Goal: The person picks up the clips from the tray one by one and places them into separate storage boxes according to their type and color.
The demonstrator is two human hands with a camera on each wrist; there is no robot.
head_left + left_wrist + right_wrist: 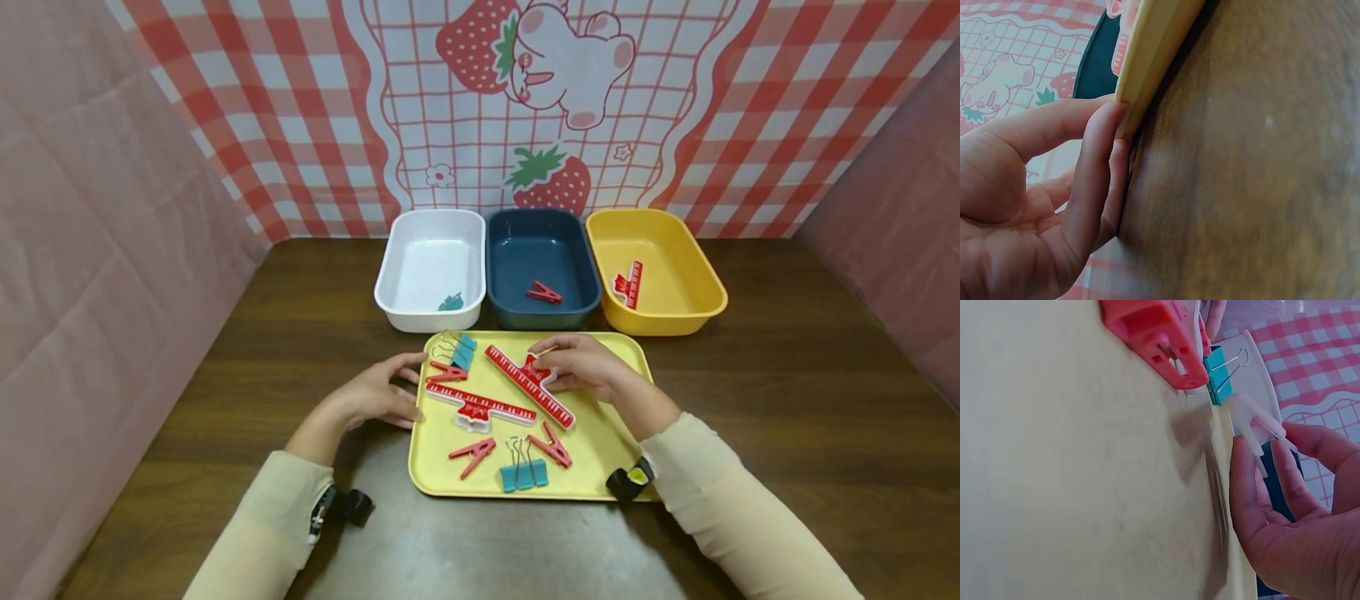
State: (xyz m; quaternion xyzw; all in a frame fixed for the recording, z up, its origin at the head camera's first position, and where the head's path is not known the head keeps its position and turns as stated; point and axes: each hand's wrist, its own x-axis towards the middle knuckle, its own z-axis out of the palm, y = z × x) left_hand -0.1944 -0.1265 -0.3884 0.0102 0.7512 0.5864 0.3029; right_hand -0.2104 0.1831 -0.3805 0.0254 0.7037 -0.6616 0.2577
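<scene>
My right hand pinches the handle end of a red, keyboard-patterned long clip above the yellow tray. In the right wrist view the clip's pale handles sit between thumb and fingers. At the tray's left edge is my left hand, fingers spread; the left wrist view has its fingertips touching the tray's rim. A second red long clip lies on the tray. Around it are small red clips and two teal binder clips.
Behind the tray stand three bins side by side: white, dark blue and yellow. The white one holds a teal item, the blue a small red clip, the yellow a red long clip.
</scene>
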